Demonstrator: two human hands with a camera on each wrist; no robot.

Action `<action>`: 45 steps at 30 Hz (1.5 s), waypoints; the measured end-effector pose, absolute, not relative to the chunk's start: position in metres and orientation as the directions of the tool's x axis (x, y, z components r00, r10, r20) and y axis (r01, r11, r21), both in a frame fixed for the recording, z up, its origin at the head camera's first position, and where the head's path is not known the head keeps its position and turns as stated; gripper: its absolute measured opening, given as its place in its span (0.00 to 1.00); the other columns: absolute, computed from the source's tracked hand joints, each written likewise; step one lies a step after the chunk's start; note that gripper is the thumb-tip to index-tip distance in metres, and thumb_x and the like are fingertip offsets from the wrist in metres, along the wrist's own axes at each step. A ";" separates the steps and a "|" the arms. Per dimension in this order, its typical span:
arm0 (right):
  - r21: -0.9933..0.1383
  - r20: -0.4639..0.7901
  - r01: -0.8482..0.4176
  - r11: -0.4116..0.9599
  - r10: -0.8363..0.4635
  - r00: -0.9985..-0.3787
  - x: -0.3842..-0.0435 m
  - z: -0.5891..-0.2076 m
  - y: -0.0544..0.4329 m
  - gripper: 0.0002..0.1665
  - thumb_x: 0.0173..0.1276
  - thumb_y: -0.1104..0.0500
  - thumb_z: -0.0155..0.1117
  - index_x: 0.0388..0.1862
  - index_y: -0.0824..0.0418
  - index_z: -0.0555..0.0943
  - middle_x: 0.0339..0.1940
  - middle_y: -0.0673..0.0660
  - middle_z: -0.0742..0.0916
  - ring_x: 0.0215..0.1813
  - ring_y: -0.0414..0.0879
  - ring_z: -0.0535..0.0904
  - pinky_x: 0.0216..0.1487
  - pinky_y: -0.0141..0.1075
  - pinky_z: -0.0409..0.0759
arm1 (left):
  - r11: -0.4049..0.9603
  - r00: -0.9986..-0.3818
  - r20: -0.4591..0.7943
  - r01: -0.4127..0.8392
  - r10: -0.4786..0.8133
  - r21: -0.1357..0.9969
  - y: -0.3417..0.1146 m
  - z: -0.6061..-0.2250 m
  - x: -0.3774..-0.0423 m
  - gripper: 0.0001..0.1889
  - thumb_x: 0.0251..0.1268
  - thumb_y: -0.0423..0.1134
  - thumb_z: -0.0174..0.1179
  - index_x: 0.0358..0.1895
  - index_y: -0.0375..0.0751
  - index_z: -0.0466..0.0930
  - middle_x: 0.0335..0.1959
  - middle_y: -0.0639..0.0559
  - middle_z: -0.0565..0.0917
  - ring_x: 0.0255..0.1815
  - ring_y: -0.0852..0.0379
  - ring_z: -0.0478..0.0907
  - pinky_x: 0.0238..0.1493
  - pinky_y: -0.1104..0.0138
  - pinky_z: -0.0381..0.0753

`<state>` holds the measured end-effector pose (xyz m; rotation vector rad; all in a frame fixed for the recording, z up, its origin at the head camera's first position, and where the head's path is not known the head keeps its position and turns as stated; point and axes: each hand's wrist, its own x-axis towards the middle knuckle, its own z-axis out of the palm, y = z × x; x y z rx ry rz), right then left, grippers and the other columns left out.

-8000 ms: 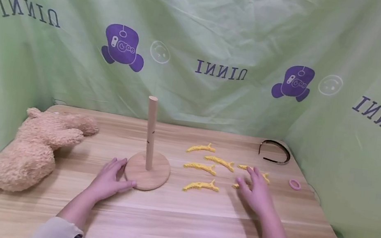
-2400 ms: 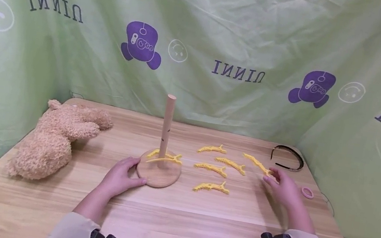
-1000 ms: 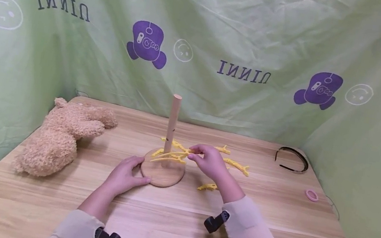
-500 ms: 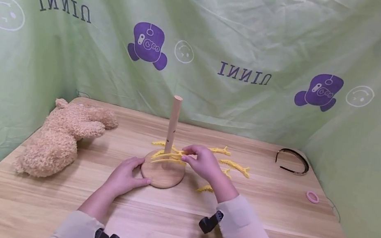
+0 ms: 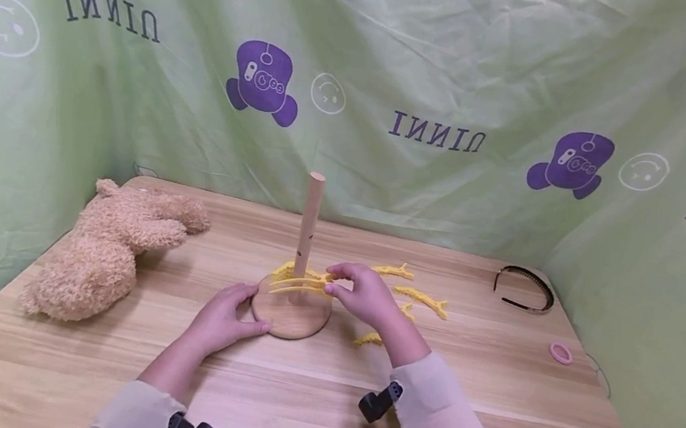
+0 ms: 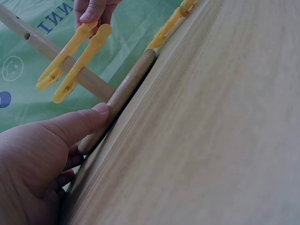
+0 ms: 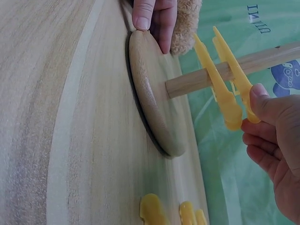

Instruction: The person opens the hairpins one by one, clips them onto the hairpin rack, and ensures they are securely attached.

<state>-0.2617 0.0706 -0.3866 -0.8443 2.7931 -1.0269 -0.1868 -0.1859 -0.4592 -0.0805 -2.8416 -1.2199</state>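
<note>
A wooden stand has a round base and an upright post. My left hand holds the base by its left edge, thumb and fingers spread along the rim. One yellow alligator hair clip sits across the post just above the base. Right above it, a second alligator hair clip straddles the post, its two arms close together on either side. My right hand pinches this upper clip at its tail end, thumb against fingers.
More yellow clips lie on the table right of the stand, partly hidden by the right arm. A black headband and a pink ring lie at far right. A plush toy lies at left.
One clip went from the table onto the post. The right hand then picked up another and brought it left; its spread arms have closed together around the post. The left hand stayed on the base.
</note>
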 end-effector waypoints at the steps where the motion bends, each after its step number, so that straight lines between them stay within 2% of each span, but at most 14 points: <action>1: -0.610 0.138 -0.481 0.630 -0.513 -0.847 -0.262 -0.387 0.071 0.20 0.67 0.55 0.67 0.55 0.61 0.82 0.52 0.58 0.87 0.60 0.53 0.81 0.63 0.51 0.78 | 0.688 -0.998 0.064 0.066 0.028 0.723 -0.186 -0.459 -0.187 0.44 0.51 0.50 0.73 0.68 0.29 0.67 0.70 0.30 0.68 0.75 0.32 0.58 0.75 0.42 0.56; 7: -0.592 0.139 -0.505 0.629 -0.537 -0.832 -0.260 -0.387 0.073 0.24 0.69 0.53 0.65 0.60 0.63 0.80 0.56 0.59 0.86 0.62 0.55 0.80 0.64 0.51 0.77 | 0.689 -0.998 0.059 0.060 0.025 0.722 -0.186 -0.460 -0.187 0.44 0.52 0.50 0.73 0.68 0.29 0.67 0.70 0.30 0.68 0.75 0.32 0.57 0.75 0.42 0.56; 15: -0.598 0.140 -0.500 0.627 -0.533 -0.835 -0.256 -0.388 0.086 0.33 0.69 0.47 0.63 0.68 0.61 0.73 0.67 0.59 0.79 0.70 0.57 0.73 0.71 0.53 0.70 | 0.687 -0.999 0.047 0.050 0.024 0.725 -0.187 -0.460 -0.186 0.44 0.52 0.51 0.73 0.69 0.30 0.66 0.71 0.29 0.66 0.75 0.31 0.57 0.75 0.41 0.56; 19: -0.613 0.146 -0.457 0.645 -0.477 -0.867 -0.256 -0.392 0.104 0.33 0.69 0.45 0.63 0.69 0.58 0.73 0.69 0.58 0.78 0.71 0.57 0.71 0.71 0.54 0.70 | 0.688 -0.999 0.041 0.046 0.024 0.724 -0.188 -0.460 -0.185 0.44 0.52 0.51 0.72 0.69 0.29 0.66 0.71 0.28 0.65 0.75 0.31 0.58 0.75 0.41 0.56; 26: -0.618 0.172 -0.401 0.677 -0.381 -0.908 -0.262 -0.402 0.148 0.35 0.68 0.47 0.64 0.71 0.58 0.70 0.71 0.62 0.75 0.73 0.62 0.67 0.73 0.58 0.65 | 0.685 -0.999 0.036 0.041 0.022 0.728 -0.189 -0.460 -0.183 0.43 0.54 0.50 0.72 0.69 0.30 0.66 0.71 0.28 0.66 0.75 0.31 0.57 0.75 0.41 0.57; 31: -0.637 0.135 -0.318 0.702 -0.305 -0.943 -0.269 -0.409 0.180 0.38 0.69 0.46 0.64 0.73 0.58 0.67 0.74 0.64 0.70 0.75 0.65 0.62 0.74 0.63 0.60 | 0.682 -0.999 0.036 0.040 0.020 0.730 -0.190 -0.460 -0.182 0.43 0.54 0.50 0.72 0.69 0.30 0.66 0.71 0.29 0.66 0.75 0.32 0.57 0.75 0.41 0.56; 37: -0.622 0.056 -0.217 0.752 -0.234 -0.971 -0.278 -0.420 0.212 0.42 0.68 0.46 0.64 0.76 0.59 0.62 0.76 0.67 0.66 0.76 0.67 0.58 0.74 0.64 0.56 | 0.686 -0.999 0.039 0.042 0.020 0.726 -0.190 -0.460 -0.182 0.44 0.53 0.51 0.72 0.69 0.30 0.66 0.70 0.30 0.67 0.75 0.32 0.57 0.75 0.41 0.56; 45: -0.597 -0.006 -0.150 0.788 -0.192 -0.981 -0.290 -0.432 0.240 0.44 0.68 0.49 0.64 0.76 0.64 0.59 0.74 0.72 0.65 0.75 0.70 0.58 0.75 0.63 0.55 | 0.689 -0.999 0.041 0.047 0.025 0.723 -0.190 -0.460 -0.184 0.44 0.54 0.51 0.72 0.69 0.30 0.66 0.70 0.30 0.67 0.75 0.32 0.57 0.75 0.41 0.56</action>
